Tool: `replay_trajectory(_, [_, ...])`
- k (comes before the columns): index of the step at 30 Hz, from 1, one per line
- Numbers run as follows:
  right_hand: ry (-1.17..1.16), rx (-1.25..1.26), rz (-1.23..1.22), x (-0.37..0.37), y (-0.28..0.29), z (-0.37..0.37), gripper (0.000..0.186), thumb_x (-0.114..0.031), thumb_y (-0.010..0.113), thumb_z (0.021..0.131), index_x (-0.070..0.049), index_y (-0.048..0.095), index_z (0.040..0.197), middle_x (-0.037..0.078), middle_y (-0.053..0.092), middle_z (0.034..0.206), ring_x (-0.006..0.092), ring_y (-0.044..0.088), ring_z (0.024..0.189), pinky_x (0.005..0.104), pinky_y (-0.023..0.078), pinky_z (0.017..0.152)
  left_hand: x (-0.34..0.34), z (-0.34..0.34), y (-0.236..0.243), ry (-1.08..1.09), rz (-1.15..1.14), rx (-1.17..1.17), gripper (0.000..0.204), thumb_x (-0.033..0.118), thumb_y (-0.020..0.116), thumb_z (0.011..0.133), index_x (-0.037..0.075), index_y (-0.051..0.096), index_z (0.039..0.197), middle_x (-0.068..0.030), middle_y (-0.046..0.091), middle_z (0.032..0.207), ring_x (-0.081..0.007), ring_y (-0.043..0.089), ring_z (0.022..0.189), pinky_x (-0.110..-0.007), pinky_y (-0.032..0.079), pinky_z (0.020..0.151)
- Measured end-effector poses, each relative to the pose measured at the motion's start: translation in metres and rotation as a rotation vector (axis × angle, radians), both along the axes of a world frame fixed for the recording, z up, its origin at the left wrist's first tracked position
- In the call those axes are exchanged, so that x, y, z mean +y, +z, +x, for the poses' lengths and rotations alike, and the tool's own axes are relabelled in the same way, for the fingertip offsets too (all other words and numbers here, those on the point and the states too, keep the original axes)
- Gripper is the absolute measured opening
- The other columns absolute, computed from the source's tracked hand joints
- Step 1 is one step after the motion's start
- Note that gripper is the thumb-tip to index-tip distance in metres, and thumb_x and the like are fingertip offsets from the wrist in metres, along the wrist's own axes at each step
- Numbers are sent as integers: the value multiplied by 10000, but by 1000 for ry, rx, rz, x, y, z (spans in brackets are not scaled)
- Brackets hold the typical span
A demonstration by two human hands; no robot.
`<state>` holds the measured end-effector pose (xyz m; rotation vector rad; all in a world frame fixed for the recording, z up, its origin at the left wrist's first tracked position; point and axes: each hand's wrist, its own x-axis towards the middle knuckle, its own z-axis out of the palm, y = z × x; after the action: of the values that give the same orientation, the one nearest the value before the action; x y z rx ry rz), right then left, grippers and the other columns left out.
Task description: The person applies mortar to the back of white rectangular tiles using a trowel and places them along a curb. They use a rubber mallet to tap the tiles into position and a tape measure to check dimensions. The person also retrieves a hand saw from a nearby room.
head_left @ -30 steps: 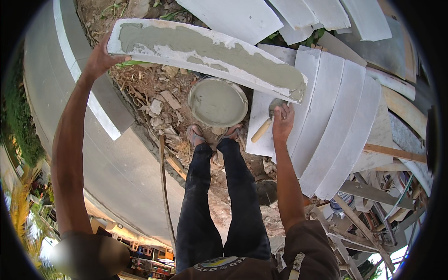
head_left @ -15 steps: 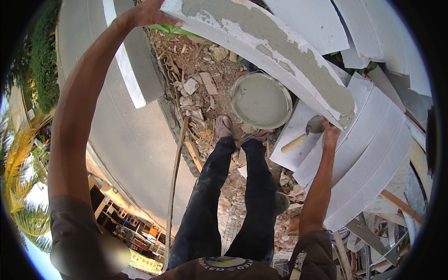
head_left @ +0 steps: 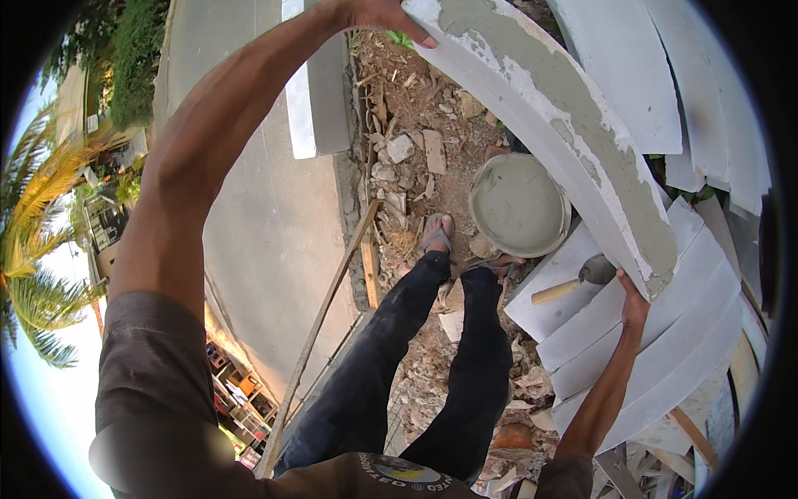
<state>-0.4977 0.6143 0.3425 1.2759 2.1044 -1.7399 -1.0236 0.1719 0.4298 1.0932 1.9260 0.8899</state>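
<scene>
1. Left hand (head_left: 381,14): partly cut off by the top edge.
2. Mortar-coated slab (head_left: 553,104): upper end cut off by the same edge.
3. Right hand (head_left: 634,305): fingers partly hidden by the slab's lower end.
4. Shelf items (head_left: 243,395), lower left: too small to identify.
5. Blurred patch (head_left: 158,456), lower left: underlying detail unreadable.

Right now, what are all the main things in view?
held slab: one, white, grey-mortared, upper right
other slabs: several, white, right
trowel: one, grey, tan-handled, on slabs
mortar basin: one, grey, centre
rubble: many pieces, mixed, centre
wooden strip: one, brown, left
pavement: one, grey, left
palm fronds: several, yellow-green, left edge
left hand: one, slab's upper end
right hand: one, slab's lower end
legs: two, dark trousers, lower centre
feet: two, grey sandals, centre
</scene>
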Motion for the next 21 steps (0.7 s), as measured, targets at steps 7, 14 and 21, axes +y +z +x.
replay_trajectory(7, [21,-23,-55,16,129,76,985,-336,964,608,-25,478,1407,100,563,1332,256,538,1231,413,417,1067,-83,115,86,285,-386,-38,1270,507,958,458,117,380,1519,-208,588,1350,-366,581,1244,-517,438,1100])
replay_trajectory(14, [-26,-145,-167,14,216,139,1173,-427,937,602,-34,288,1496,142,484,1387,310,491,1283,449,434,1057,-158,274,121,680,-331,-752,1143,470,929,540,21,430,1465,-213,589,1337,-354,536,1274,-487,389,1112])
replay_trajectory(21, [-81,-426,-416,-20,277,86,1006,-459,824,730,-11,309,1470,189,528,1330,343,607,1143,478,577,901,-202,436,127,1274,-311,-1215,908,567,737,812,-65,456,1401,-227,609,1252,-331,622,1142,-443,517,949])
